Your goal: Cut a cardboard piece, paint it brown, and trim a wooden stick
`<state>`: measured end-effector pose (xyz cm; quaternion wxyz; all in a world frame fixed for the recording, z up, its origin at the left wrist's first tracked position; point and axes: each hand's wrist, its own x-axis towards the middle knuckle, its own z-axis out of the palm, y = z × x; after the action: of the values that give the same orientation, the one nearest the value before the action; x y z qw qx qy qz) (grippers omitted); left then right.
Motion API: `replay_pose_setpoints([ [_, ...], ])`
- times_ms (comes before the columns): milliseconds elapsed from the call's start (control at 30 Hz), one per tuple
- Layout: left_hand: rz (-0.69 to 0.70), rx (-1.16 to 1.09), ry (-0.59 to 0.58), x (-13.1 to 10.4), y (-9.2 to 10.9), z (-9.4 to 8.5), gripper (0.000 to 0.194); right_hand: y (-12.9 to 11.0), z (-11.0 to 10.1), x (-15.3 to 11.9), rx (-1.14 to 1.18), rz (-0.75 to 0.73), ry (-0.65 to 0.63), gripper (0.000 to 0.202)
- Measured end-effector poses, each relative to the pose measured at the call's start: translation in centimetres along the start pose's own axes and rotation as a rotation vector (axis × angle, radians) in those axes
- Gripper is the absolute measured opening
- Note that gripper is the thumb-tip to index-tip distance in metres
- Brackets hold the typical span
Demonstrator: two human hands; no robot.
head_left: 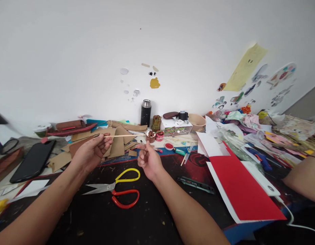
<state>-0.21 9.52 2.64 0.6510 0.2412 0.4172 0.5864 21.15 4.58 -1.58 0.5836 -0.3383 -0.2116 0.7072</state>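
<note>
My left hand (94, 151) is closed in a pinch on one end of a thin wooden stick (124, 135). The stick points level to the right, toward a small brown-stained jar (150, 136); whether its tip touches the jar I cannot tell. Just below that far end is my right hand (150, 161), its index finger stretched left, the thumb raised and the other fingers loosely curled. No object shows in it. Between my forearms lie scissors (111, 187) with one yellow and one red handle, blades spread to the left. A utility knife (195, 184) rests right of my right forearm.
Cardboard scraps (116, 146) and a black phone (32, 161) lie to the left. Along the wall stand a black flask (145, 114) and a beige bowl (197, 120). Red paper (246, 190) covers the right side, near another person's arm (303, 177). An open red paint lid (169, 146) sits centrally.
</note>
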Motion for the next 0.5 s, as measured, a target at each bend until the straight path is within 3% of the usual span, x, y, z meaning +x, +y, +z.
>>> replay_pose_setpoints([
  [133, 0.083, 0.006, -0.005, 0.3, 0.6, -0.4, 0.031, -0.2, -0.1, 0.1, -0.069, -0.054, 0.005, 0.052],
  [267, 0.165, 0.021, -0.039, 0.0, 2.4, -0.6, 0.022, -0.2, -0.3, 0.0, -0.310, -0.213, -0.040, 0.053],
  [400, 0.380, -0.049, 0.004, -0.8, 7.3, -1.6, 0.030, 0.9, -0.3, -0.7, -0.692, -0.329, -0.140, 0.041],
  [500, 0.662, -0.204, 0.111, -1.7, 11.5, -3.2, 0.039, 2.0, -0.1, -1.5, -1.003, -0.426, -0.206, 0.031],
])
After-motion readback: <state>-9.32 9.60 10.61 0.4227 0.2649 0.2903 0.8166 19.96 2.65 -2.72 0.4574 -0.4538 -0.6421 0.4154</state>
